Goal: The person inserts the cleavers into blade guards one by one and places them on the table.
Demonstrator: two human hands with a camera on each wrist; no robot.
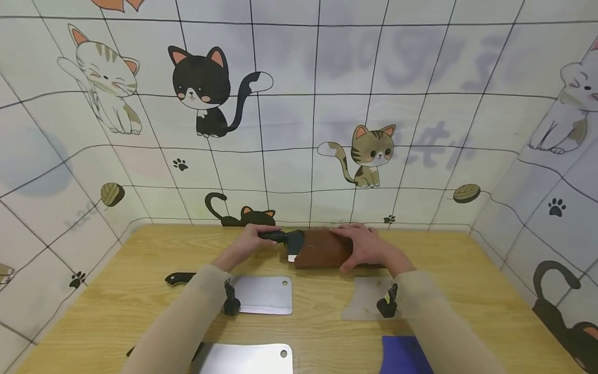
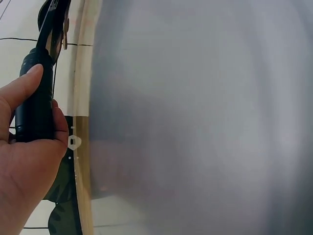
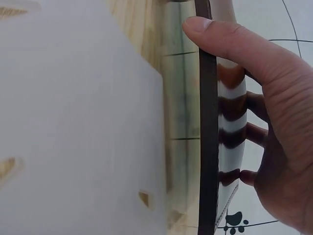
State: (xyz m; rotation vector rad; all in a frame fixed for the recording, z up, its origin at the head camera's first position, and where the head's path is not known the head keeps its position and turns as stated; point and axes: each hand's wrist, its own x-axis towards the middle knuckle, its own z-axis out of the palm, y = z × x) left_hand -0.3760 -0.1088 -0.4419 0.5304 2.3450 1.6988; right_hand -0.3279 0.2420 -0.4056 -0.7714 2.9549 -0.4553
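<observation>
With left fingers (image 2: 59, 126) clamped on the handle (image 1: 274, 236) and right fingers (image 3: 222, 38) on the brown sheath (image 1: 322, 249); best to hold the 2 in line; safest clear of the blade (image 1: 294, 244).

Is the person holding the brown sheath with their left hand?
No, the left hand grips the black knife handle, while the right hand grips the brown sheath.

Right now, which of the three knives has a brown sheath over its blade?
The farthest knife, gripped by the left hand, its brown sheath held by the right hand. The middle knife and nearest knife lie bare-bladed.
</observation>
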